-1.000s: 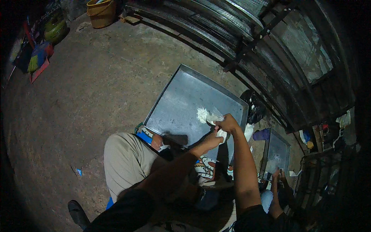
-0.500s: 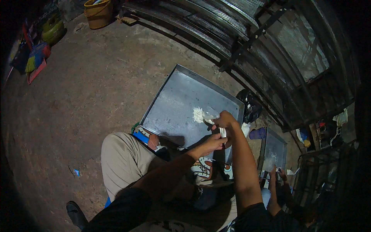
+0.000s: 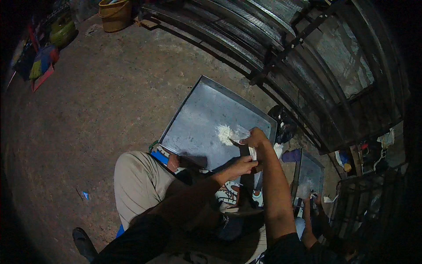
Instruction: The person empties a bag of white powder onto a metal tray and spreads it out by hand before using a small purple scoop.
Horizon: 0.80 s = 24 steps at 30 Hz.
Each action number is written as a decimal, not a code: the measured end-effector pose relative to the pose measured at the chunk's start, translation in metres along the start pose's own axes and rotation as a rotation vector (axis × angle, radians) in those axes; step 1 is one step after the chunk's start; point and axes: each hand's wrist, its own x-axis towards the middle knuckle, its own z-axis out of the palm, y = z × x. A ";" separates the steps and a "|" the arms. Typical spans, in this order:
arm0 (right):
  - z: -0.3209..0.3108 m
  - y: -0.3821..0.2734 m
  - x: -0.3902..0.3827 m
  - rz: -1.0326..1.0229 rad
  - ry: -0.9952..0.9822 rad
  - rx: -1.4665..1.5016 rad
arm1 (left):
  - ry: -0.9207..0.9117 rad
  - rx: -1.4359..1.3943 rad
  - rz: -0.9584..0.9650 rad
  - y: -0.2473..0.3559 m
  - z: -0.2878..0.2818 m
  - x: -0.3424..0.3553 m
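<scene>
A small heap of white powder (image 3: pixel 225 134) lies on a square metal tray (image 3: pixel 200 103) in front of me. Over the tray's right part, my right hand (image 3: pixel 256 139) is closed around a clear plastic bag (image 3: pixel 241 132), whose end rests at the heap. White stuff shows in the part of the bag below that hand. Just beneath, my left hand (image 3: pixel 241 167) is closed, its fingertips pinching near the bag's lower part. Whether they grip the bag itself is hidden.
Dark metal racks (image 3: pixel 263 61) stand beyond the tray. A black plastic bag (image 3: pixel 285 123) sits at its right corner. Farther right, another person's hands (image 3: pixel 310 200) work at a second tray (image 3: pixel 311 169). A yellow-brown bucket (image 3: pixel 115 15) stands far left.
My right hand and the bag have shifted slightly, and the clear bag end now lies closer over the powder heap, which looks a little wider. My left hand has dropped slightly.
</scene>
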 end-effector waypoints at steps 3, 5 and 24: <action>-0.005 -0.006 0.000 -0.026 -0.080 -0.028 | 0.015 0.014 -0.009 0.004 0.000 -0.003; -0.015 -0.042 -0.015 -0.004 -0.118 -0.035 | 0.037 0.011 -0.003 0.000 -0.012 0.000; 0.002 -0.010 0.005 -0.049 -0.017 -0.148 | 0.043 -0.015 0.048 -0.002 0.000 0.002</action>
